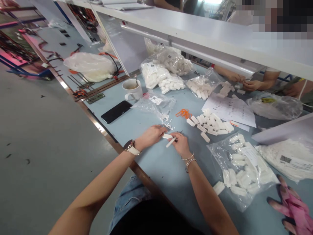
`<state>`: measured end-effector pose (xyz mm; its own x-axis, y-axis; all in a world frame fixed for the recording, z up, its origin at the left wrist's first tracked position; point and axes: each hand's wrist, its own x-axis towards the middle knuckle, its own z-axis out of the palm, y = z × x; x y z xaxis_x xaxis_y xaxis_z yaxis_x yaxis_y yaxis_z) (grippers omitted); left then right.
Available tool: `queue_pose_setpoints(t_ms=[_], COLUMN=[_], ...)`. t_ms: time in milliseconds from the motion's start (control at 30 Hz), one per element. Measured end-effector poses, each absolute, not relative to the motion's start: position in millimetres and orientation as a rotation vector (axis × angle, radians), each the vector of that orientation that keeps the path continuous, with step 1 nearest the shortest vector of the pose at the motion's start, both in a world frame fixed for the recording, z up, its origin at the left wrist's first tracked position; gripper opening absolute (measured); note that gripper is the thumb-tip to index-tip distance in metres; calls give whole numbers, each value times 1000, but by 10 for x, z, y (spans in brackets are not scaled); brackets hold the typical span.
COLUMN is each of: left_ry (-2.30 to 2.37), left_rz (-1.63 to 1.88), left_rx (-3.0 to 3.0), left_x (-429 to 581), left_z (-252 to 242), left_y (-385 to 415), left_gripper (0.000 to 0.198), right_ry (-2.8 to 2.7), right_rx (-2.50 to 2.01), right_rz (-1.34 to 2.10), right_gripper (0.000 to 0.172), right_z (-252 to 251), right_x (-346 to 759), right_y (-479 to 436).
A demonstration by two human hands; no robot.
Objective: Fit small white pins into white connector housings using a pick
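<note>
My left hand [154,134], with a watch at the wrist, is closed with its fingertips on the left end of a small white plastic housing [167,135]. My right hand [180,143] grips a white pen-like tool [171,142] with a thin dark tip sticking out past the fingers. Its fingertips also meet the right end of the housing. Just beyond my hands lies a scatter of tiny white pieces [168,123], spilling by the mouth of a clear plastic bag [156,100]. A pile of similar white housings [212,123] and some orange clips [184,113] lie to the right.
A black phone [116,111] and a white mug [132,88] stand left. Bags of white parts [153,73] sit at the back, another bag [244,173] at right, near a pink glove [293,205]. A shelf [195,26] overhangs; a co-worker's hands [251,85] work beyond.
</note>
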<state>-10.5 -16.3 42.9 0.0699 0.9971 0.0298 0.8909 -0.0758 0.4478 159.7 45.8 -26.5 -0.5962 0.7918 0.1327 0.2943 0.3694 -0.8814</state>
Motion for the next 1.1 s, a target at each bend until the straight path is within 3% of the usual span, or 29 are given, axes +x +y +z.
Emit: queue_pose_setpoints(t_ms=[300,933,1100], left_ry=[1845,1646,1662], left_rz=[48,-33,-6], left_rx=[2273,2441,2214], left_x=[-18,136,-6], left_z=[615,602,617], left_y=[-41,183,315], left_gripper=[16,13,7], right_ry=[-2062,-2142,-2077], right_rx=[-916,-915,-893], right_rz=[1181,1082,1135], right_gripper=[18,6,15], right_z=[-287,-224,-238], right_x=[1588,1568,1568], right_y=[455,459,462])
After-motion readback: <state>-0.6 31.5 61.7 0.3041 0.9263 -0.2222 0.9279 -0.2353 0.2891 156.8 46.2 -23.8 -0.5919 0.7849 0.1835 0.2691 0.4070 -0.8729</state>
